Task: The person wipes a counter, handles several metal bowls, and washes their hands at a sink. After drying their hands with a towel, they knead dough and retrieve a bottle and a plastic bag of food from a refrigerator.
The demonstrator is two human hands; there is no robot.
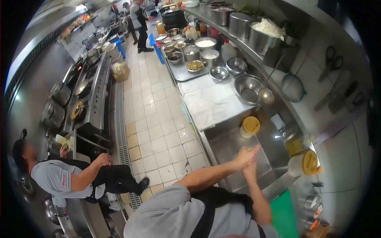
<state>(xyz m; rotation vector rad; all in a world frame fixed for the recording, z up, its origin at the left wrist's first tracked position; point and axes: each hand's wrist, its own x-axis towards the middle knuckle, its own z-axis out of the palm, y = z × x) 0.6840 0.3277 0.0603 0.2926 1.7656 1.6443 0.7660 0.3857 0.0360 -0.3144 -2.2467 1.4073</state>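
My left hand and my right hand are pressed together above the steel sink. The left hand lies over the right, its fingers stretched out, and nothing shows in it. Most of the right hand's fingers are hidden behind the left. Beyond my hands, a yellow-lidded container stands inside the sink. Another tub with a yellow lid is on the right, beside the sink's edge. The tap is at the sink's back side.
A steel bowl and a ladle lie beyond the sink. Several bowls and pots of food fill the counter. A green board is at my right. On the left, a co-worker stands at the stove. Other people stand farther down the tiled aisle.
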